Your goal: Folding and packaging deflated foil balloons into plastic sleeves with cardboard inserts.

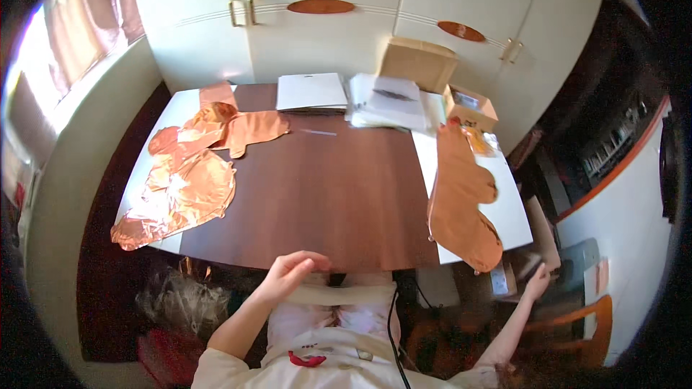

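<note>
My left hand (292, 274) hangs at the front edge of the brown-and-white table (324, 202), fingers loosely stretched out and nothing in them. Off the table's right front corner, my right hand (537, 282) reaches low to the side. Its fingers are closed around a small dark object (532, 268), too blurred to name. Flat copper-coloured foil balloons (191, 180) lie crumpled and overlapping on the table's left side. Another flat copper foil balloon (463, 198), with rounded lobes, lies along the right side, its lower tip over the front edge.
At the back of the table are a white stack (311, 91), papers in clear sleeves (389, 103), an upright brown cardboard piece (416, 63) and a small open box (472, 106). A wooden chair (602, 324) stands at right. A clear plastic bag (184, 299) sits below left.
</note>
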A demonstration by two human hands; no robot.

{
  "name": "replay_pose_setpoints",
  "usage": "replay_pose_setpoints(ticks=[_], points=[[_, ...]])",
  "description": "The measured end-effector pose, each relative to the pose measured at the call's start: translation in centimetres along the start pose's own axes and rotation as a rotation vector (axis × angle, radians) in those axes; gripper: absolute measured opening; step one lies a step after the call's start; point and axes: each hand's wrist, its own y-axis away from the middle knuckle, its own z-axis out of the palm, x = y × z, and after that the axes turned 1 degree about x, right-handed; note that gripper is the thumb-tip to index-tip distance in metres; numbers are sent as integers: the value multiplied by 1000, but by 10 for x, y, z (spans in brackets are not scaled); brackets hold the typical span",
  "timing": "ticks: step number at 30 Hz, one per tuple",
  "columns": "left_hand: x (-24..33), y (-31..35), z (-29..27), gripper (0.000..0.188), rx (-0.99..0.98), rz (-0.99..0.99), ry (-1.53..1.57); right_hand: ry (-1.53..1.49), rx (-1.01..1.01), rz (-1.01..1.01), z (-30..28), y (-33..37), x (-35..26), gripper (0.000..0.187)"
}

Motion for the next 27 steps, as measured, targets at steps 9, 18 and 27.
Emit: replay_pose_setpoints(ticks=[9, 18, 27], points=[[4, 2, 58, 66, -285, 2, -297, -1524, -1606, -224, -42, 299, -273, 51], [-31, 90, -49, 17, 191, -122, 79, -1210, -2005, -806, -4, 438, -412, 31], [-185, 251, -190, 56, 752, -1216, -1003, -688, -963, -1989, 90, 535, -521, 41]])
